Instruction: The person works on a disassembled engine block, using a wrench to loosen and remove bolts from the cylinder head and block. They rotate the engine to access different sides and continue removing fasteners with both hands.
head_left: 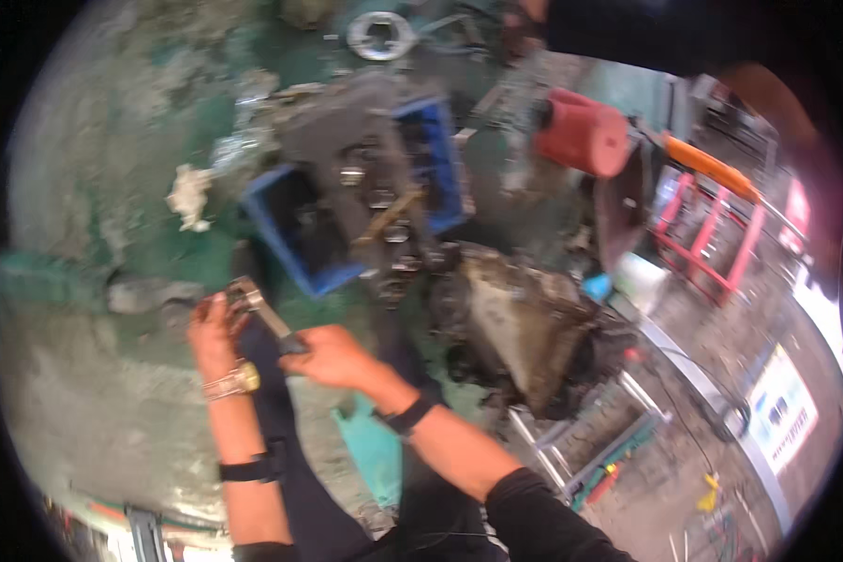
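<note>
My left hand (214, 330) and my right hand (332, 358) both grip one metal tool (258, 309), a wrench-like bar. The left hand holds its grey head end, the right hand its dark handle end. The left wrist wears a metal watch (234, 381); a dark band (410, 413) sits on the right wrist. The tool is held low over a worn green floor (112, 187), in front of a blue plastic crate (320, 245). Everything is motion-blurred.
The blue crate holds dark greasy metal parts. A large dirty metal casing (525, 328) lies right of it. A red cylinder (583, 134) and an orange-handled tool (707, 166) are further right. A crumpled white rag (189, 195) lies left, a metal ring (381, 35) at the top.
</note>
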Demonstrator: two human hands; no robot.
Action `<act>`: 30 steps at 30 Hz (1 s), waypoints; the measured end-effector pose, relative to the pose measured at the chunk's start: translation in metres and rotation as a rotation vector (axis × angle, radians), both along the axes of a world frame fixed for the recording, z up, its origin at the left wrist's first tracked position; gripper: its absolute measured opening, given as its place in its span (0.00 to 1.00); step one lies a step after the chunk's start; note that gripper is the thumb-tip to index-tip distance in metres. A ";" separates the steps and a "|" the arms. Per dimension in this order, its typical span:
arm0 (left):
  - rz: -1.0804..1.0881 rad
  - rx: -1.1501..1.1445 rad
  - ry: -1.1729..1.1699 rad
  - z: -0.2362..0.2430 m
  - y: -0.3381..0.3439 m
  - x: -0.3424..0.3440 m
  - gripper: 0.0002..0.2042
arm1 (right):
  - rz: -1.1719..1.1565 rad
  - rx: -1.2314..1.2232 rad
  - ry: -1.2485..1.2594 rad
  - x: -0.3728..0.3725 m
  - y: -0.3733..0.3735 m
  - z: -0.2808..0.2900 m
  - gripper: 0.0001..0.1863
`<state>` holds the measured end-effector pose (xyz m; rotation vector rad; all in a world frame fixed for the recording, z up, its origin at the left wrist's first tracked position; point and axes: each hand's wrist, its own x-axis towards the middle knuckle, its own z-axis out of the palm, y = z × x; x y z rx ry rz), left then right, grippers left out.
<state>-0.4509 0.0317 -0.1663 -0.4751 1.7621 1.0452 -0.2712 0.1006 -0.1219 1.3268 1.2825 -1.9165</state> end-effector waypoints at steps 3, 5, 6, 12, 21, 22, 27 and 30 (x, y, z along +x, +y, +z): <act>0.208 -0.034 0.185 0.004 -0.005 -0.009 0.12 | 0.119 0.084 -0.079 -0.020 0.006 -0.029 0.20; 0.261 -0.031 0.250 0.005 -0.005 -0.009 0.11 | 0.054 0.073 -0.109 -0.033 0.008 -0.049 0.21; 0.267 -0.005 0.274 0.004 -0.005 -0.010 0.12 | 0.033 0.064 -0.138 -0.043 0.008 -0.061 0.21; 0.284 -0.008 0.252 -0.012 -0.016 -0.019 0.10 | 0.082 0.158 -0.143 -0.106 0.005 -0.142 0.24; 0.276 0.073 0.220 -0.011 0.013 -0.025 0.10 | 0.135 0.373 -0.038 -0.187 -0.008 -0.239 0.22; 0.293 0.053 0.208 -0.009 0.017 -0.025 0.11 | 0.140 0.364 -0.038 -0.191 -0.012 -0.246 0.22; 0.367 0.067 0.175 -0.010 0.029 -0.029 0.13 | 0.206 0.446 0.034 -0.191 -0.031 -0.273 0.22; 0.358 0.054 0.173 -0.007 0.031 -0.034 0.14 | 0.107 0.471 -0.043 -0.181 -0.038 -0.282 0.20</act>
